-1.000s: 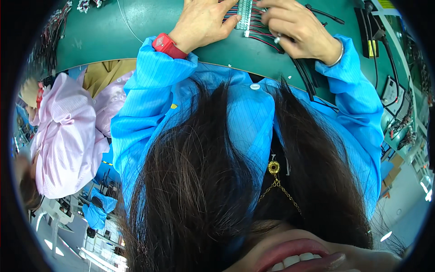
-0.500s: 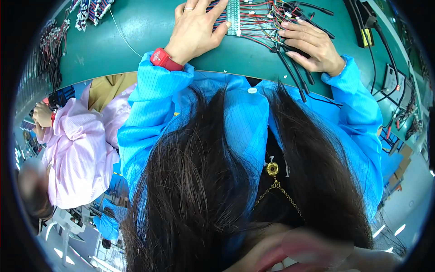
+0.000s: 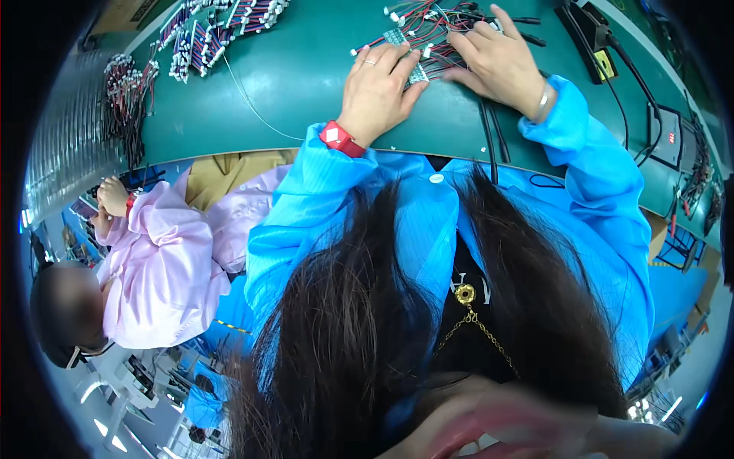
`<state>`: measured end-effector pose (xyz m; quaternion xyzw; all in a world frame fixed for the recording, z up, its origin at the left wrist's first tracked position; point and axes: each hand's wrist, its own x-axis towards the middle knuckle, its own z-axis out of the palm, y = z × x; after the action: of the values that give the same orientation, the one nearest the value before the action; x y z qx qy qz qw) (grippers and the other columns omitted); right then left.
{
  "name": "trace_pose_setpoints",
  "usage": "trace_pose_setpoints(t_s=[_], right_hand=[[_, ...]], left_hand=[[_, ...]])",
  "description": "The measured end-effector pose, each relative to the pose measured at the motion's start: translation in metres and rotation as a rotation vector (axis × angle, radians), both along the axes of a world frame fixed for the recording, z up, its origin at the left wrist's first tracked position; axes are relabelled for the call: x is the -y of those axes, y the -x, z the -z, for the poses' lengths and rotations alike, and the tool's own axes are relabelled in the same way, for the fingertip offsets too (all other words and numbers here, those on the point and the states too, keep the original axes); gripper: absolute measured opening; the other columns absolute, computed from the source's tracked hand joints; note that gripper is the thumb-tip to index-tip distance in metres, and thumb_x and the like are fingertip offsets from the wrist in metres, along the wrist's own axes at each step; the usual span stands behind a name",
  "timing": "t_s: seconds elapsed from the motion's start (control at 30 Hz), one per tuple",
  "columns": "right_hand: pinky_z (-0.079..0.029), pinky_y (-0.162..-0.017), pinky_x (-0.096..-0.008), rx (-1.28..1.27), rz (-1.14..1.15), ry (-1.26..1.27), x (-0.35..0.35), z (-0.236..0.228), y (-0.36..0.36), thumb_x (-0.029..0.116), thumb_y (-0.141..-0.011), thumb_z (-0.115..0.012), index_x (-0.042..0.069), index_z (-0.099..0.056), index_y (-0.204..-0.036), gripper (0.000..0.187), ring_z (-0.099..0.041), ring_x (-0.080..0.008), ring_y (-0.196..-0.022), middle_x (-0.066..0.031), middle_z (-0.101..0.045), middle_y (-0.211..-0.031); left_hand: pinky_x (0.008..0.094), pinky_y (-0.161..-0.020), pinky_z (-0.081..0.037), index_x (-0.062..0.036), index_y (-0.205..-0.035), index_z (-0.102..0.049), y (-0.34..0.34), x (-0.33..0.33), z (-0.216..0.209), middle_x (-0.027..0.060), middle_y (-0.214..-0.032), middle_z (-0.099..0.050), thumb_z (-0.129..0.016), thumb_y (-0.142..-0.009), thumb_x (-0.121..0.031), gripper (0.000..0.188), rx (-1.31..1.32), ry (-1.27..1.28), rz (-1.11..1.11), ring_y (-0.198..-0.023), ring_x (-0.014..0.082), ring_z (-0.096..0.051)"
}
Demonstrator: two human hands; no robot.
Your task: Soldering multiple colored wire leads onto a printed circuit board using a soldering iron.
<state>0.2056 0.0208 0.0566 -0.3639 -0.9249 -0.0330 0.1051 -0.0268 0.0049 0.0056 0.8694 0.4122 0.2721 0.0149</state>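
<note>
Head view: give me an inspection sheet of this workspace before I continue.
Surface: green benchtop, small pale specks near its front edge.
Job's things: pale-green board with fine coloured wires; partly covered, one piece or more unclear.
Clutter: coloured wire bundles at upper left; darker bundle farther left.
Hands: left hand, fingers over the board; right hand, fingers at the wires; grip unclear.
Cables: black cables reach the front edge; thin white wire curves at left.
Surroundings: co-worker in pink at left; grey device at right.
</note>
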Motion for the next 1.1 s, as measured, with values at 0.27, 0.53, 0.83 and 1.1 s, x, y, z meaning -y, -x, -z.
trace_pose_setpoints(t_s=[0.27, 0.53, 0.83, 1.1], right_hand=[[-0.037, -0.106, -0.0324, 0.112, 0.297, 0.025, -0.016, 0.029, 0.015, 0.023, -0.088, -0.066, 0.009, -0.061, -0.122, 0.038, -0.058, -0.0214, -0.106, -0.0065, -0.064, -0.111], [-0.039, -0.1, -0.041, -0.177, 0.059, -0.175, -0.03, 0.027, 0.027, 0.018, -0.085, -0.061, 0.007, -0.062, -0.112, 0.029, -0.057, -0.027, -0.104, -0.0098, -0.064, -0.114], [-0.032, -0.11, -0.0508, 0.004, -0.005, -0.348, -0.055, 0.029, 0.042, 0.02, -0.087, -0.054, 0.006, -0.065, -0.102, 0.024, -0.056, -0.0299, -0.108, -0.0109, -0.063, -0.115], [-0.026, -0.114, -0.0535, -0.052, -0.022, -0.284, -0.047, 0.01, 0.033, 0.016, -0.09, -0.049, 0.0, -0.062, -0.116, 0.033, -0.055, -0.0277, -0.12, -0.0143, -0.061, -0.123]], left_hand=[[0.0538, -0.103, -0.041, -0.0114, -0.121, -0.065, -0.003, -0.001, 0.004, 0.0058, -0.124, -0.061, -0.069, -0.084, -0.031, 0.042, 0.025, 0.064, -0.007, -0.114, 0.0272, -0.057], [0.0562, -0.104, -0.041, -0.0114, -0.121, -0.064, 0.006, -0.003, 0.0, 0.0063, -0.124, -0.061, -0.069, -0.084, -0.031, 0.042, -0.059, -0.005, 0.011, -0.117, 0.0284, -0.056], [0.0584, -0.105, -0.04, -0.0111, -0.12, -0.065, 0.014, -0.009, 0.005, 0.0063, -0.125, -0.061, -0.07, -0.083, -0.031, 0.042, -0.031, 0.002, 0.039, -0.122, 0.0294, -0.055], [0.0582, -0.105, -0.039, -0.0108, -0.119, -0.065, 0.018, -0.01, 0.003, 0.0062, -0.124, -0.062, -0.07, -0.083, -0.031, 0.041, -0.06, 0.008, 0.049, -0.123, 0.0292, -0.054]])
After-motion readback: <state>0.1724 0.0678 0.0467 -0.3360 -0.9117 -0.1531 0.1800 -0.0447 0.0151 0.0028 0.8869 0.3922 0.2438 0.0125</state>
